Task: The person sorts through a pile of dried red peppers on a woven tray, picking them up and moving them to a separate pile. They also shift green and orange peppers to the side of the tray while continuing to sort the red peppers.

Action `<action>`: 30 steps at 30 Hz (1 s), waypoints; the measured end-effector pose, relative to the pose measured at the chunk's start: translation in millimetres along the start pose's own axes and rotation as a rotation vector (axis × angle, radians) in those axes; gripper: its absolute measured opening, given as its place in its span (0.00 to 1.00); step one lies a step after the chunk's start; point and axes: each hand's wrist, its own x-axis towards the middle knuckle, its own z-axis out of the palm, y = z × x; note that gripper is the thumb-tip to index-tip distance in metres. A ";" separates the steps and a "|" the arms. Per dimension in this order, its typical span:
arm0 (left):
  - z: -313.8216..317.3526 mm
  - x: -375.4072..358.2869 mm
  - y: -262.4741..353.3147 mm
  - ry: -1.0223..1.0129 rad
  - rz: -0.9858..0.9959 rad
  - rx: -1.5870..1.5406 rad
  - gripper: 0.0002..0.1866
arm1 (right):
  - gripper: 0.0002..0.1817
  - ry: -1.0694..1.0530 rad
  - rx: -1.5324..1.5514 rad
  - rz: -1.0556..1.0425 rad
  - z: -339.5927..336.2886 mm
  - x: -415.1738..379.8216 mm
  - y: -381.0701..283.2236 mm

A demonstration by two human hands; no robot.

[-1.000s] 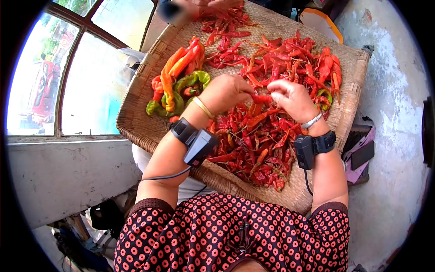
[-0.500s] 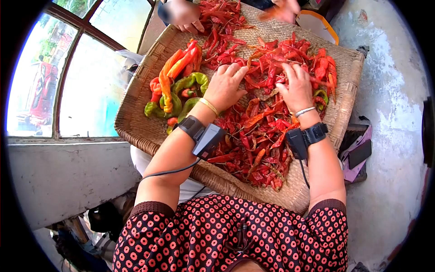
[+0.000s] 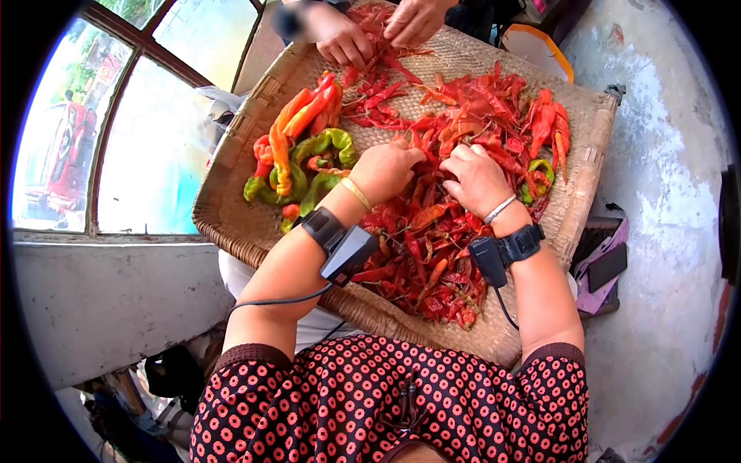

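Observation:
Dried red chili peppers point(image 3: 432, 262) lie heaped across a woven basket tray point(image 3: 563, 224). My left hand point(image 3: 386, 171) is closed at the middle of the heap, its fingertips pinched against red chilies. A little to its right, my right hand point(image 3: 480, 179) has its fingers curled down onto the red chilies, and a stem shows by its fingertips. What exactly lies within each grip is partly hidden by the fingers. Left of my left hand are larger fresh peppers, some green point(image 3: 312, 193) and some orange-red point(image 3: 305, 112).
Across the tray, another person's two hands point(image 3: 343, 42) point(image 3: 417, 19) work among red chilies. A green pepper point(image 3: 538, 177) lies near the right rim. A window point(image 3: 154, 131) is at left; a phone point(image 3: 607, 267) rests on a purple item at right.
Both my hands have drawn nearer to me, the right also leftward, and their fingers have curled in. The other person's hands have come down onto the chilies at the far side.

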 end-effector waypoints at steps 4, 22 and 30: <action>-11.2 -4.9 6.3 -0.146 -0.076 0.014 0.12 | 0.11 -0.065 -0.014 0.168 -13.5 -3.8 -4.1; -17.7 8.9 23.8 0.178 -0.175 -0.147 0.16 | 0.08 -0.005 -0.042 0.085 -10.2 -7.8 -7.1; -19.4 8.0 9.2 0.297 -0.298 -0.428 0.09 | 0.08 -0.018 -0.024 0.108 -15.4 -8.8 -4.2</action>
